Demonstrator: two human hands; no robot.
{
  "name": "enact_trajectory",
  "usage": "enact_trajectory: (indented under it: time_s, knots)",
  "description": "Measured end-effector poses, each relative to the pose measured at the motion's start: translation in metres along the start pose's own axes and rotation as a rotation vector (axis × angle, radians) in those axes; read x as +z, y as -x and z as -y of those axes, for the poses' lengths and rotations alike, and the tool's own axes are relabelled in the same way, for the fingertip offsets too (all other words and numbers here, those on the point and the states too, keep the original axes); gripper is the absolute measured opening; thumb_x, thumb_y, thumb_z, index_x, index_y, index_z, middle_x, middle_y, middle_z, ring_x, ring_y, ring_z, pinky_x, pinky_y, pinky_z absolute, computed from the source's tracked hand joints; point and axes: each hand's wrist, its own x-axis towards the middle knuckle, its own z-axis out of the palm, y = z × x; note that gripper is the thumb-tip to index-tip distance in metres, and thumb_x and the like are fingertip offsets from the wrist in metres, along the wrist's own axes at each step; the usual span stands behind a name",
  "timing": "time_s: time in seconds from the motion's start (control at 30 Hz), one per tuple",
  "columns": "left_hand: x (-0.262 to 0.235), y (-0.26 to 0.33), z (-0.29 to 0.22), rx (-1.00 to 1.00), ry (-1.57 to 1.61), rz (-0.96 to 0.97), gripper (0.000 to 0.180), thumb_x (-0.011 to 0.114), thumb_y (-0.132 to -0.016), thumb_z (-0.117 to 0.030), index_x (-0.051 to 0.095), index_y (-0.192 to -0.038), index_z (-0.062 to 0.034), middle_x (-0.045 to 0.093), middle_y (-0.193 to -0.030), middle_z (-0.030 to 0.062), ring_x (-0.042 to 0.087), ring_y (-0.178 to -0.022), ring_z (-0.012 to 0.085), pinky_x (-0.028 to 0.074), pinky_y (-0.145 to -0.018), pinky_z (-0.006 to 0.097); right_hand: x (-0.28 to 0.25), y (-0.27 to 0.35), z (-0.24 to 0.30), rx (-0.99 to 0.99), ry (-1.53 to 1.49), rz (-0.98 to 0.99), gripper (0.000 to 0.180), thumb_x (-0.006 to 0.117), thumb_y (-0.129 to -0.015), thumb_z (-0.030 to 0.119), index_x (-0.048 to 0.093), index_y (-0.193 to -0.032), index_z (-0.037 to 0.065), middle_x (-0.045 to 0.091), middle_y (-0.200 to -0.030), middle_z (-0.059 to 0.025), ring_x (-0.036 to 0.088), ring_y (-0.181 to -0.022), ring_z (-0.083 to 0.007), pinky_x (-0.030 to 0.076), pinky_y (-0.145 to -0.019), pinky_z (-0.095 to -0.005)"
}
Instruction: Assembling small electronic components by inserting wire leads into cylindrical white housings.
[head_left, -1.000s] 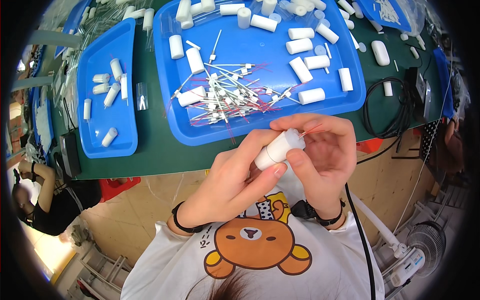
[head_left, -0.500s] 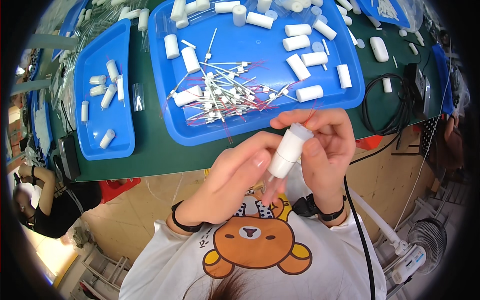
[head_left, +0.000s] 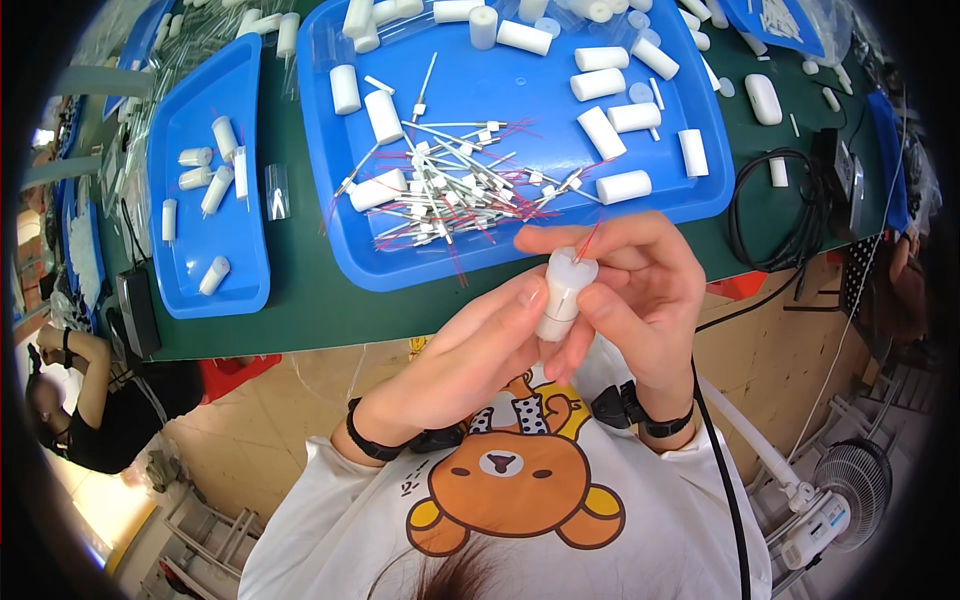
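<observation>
Blue tray [head_left: 510,100] beyond hand-held cylinder [head_left: 560,297]

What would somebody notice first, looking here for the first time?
Probably the brown bear on the person's white shirt, low in the middle. Just above it in the picture, the left hand and right hand hold a white tube with red wires sticking up. Beyond them, a big blue tray holds a messy heap of thin sticks.

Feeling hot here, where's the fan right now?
In the head view, the fan is at lower right, to the right of the person's white shirt.
</observation>
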Motion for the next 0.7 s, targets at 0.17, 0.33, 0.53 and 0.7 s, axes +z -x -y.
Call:
enact_trajectory:
  time_s: [0.17, 0.33, 0.53, 0.7]
  knots:
    - [-0.004, 0.0, 0.001, 0.061, -0.114, 0.059, 0.048, 0.028, -0.1, -0.036, 0.04, -0.128, 0.0022, 0.045, -0.089, 0.0022, 0.043, -0.08, 0.01, 0.038, -0.075, 0.025, 0.001, -0.001, 0.002, -0.053, 0.221, 0.006, 0.021, 0.055, -0.084, -0.004, 0.046, -0.102, -0.004, 0.058, -0.107, -0.0312, 0.064, -0.089, -0.0266, 0.054, -0.067, -0.0298]
    - [-0.002, 0.003, 0.002, 0.062, -0.184, -0.036, 0.042, 0.029, -0.1, -0.036, 0.044, -0.116, 0.0001, 0.045, -0.088, 0.0014, 0.043, -0.081, 0.009, 0.038, -0.076, 0.024, 0.006, 0.002, 0.005, -0.029, 0.333, -0.034, 0.023, 0.057, -0.082, -0.006, 0.046, -0.101, -0.004, 0.058, -0.106, -0.0326, 0.066, -0.085, -0.0256, 0.054, -0.067, -0.0329]
    - [-0.001, 0.007, 0.001, 0.133, -0.276, -0.111, 0.033, 0.028, -0.099, -0.026, 0.044, -0.114, -0.0009, 0.045, -0.089, 0.0021, 0.043, -0.082, 0.0095, 0.038, -0.077, 0.025, -0.004, -0.006, 0.0, -0.352, 0.689, 0.109, 0.022, 0.064, -0.076, -0.005, 0.054, -0.095, -0.002, 0.063, -0.099, -0.0267, 0.064, -0.093, -0.0341, 0.045, -0.088, -0.049]
    - [0.001, 0.009, 0.003, 0.16, -0.251, -0.141, 0.031, 0.027, -0.096, -0.018, 0.041, -0.119, -0.0009, 0.045, -0.09, 0.0028, 0.043, -0.083, 0.0104, 0.037, -0.078, 0.026, 0.001, -0.005, -0.003, -0.378, 0.691, 0.064, 0.021, 0.07, -0.07, -0.003, 0.061, -0.088, -0.003, 0.066, -0.098, -0.0188, 0.063, -0.095, -0.0329, 0.048, -0.083, -0.0427]
